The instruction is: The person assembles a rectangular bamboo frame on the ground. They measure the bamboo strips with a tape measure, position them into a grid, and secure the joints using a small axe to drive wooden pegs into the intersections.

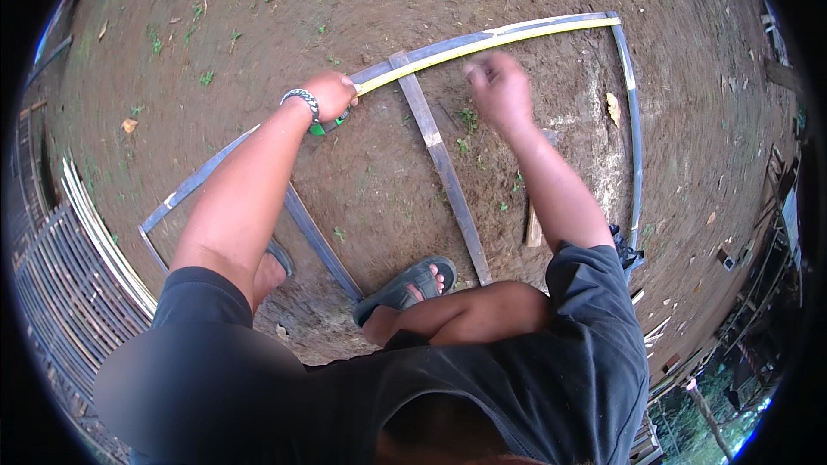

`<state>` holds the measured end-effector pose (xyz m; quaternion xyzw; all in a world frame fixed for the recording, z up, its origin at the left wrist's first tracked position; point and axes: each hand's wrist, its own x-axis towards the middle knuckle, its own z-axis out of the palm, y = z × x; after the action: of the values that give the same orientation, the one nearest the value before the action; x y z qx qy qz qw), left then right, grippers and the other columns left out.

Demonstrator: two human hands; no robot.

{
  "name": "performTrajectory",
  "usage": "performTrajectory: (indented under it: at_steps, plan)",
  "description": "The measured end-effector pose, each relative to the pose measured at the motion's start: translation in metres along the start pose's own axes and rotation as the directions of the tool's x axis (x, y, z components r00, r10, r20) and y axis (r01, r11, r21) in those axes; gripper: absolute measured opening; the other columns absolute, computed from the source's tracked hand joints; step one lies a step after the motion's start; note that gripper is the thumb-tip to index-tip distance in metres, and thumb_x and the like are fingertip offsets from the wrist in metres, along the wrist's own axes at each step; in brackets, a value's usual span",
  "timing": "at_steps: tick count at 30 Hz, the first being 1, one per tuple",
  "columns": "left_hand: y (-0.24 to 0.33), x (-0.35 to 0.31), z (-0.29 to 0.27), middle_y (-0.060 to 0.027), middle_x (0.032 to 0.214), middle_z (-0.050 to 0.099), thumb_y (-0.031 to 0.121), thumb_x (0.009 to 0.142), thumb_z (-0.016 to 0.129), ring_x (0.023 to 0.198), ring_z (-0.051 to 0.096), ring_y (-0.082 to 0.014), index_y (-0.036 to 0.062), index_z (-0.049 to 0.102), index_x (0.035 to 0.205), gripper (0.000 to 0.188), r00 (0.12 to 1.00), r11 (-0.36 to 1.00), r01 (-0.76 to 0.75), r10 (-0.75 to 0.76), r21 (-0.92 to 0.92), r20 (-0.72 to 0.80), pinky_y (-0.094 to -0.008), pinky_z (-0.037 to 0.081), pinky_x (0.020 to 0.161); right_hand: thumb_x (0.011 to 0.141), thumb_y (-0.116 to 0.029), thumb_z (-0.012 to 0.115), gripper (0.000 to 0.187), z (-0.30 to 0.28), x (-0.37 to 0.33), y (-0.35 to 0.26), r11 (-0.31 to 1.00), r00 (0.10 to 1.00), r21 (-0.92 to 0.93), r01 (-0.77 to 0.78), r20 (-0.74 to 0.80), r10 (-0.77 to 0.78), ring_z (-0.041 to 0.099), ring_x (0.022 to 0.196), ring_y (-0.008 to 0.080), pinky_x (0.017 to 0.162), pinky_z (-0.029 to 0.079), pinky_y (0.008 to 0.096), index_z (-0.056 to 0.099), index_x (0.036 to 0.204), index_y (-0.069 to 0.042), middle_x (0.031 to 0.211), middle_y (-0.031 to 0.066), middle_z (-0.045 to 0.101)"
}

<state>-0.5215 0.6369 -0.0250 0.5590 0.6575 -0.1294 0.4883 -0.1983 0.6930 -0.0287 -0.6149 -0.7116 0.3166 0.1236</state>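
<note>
A tape measure [331, 126] with a green and black case is gripped in my left hand [330, 95], at the far bar of a wooden frame on the ground. Its yellow blade [465, 49] stretches right from that hand, along the far bar [457, 41] to the right corner. My right hand [502, 90] hovers just on the near side of the blade, apart from it; its fingers are smeared by motion. Between my hands, a crossbar [448, 176] runs from the far bar back toward me. Another crossbar [319, 237] lies below my left forearm.
My sandalled foot [409, 291] is between the two crossbars. The frame's right bar [635, 138] curves down the right side, near a black bag [629, 251]. A short wood piece [533, 226] lies under my right forearm. Slatted bamboo [82, 293] stands at the left.
</note>
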Motion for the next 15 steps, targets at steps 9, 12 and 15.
performTrajectory:
  at_steps: [9, 12, 15]
  plan:
    - [-0.009, 0.017, 0.022, -0.0245, 0.097, 0.072, 0.034, 0.101, 0.049, 0.094, 0.069, -0.0423, 0.0066, 0.077, 0.097, 0.039, 0.989, 0.98, -0.002, 0.03, 0.197, -0.144, -0.0498, 0.052, 0.087, 0.083, -0.04, 0.08, 0.066, 0.044, -0.052, -0.053, 0.967, 0.958, -0.179, 0.18, 0.257, -0.13, 0.065, 0.114, 0.0334, 0.096, 0.052, 0.0443, 0.054, 0.132, -0.005, 0.12, 0.0154, 0.065]
    - [-0.007, 0.016, 0.027, -0.0253, 0.1, 0.072, 0.032, 0.1, 0.05, 0.094, 0.068, -0.0438, 0.0054, 0.077, 0.097, 0.038, 0.983, 0.995, 0.065, -0.05, 0.075, -0.179, -0.0511, 0.052, 0.088, 0.084, -0.036, 0.078, 0.063, 0.048, -0.053, -0.053, 0.973, 0.957, -0.186, 0.134, 0.281, -0.078, 0.065, 0.115, 0.0341, 0.097, 0.052, 0.0445, 0.053, 0.132, -0.005, 0.122, 0.0168, 0.065]
    - [0.001, 0.009, 0.026, -0.0259, 0.1, 0.071, 0.03, 0.099, 0.05, 0.093, 0.068, -0.0441, 0.0036, 0.076, 0.097, 0.037, 0.978, 0.994, 0.063, -0.043, 0.094, -0.205, -0.051, 0.052, 0.088, 0.085, -0.032, 0.077, 0.061, 0.049, -0.054, -0.05, 0.984, 0.962, -0.15, 0.1, 0.266, -0.057, 0.065, 0.116, 0.0349, 0.099, 0.052, 0.0441, 0.052, 0.134, -0.004, 0.125, 0.0184, 0.065]
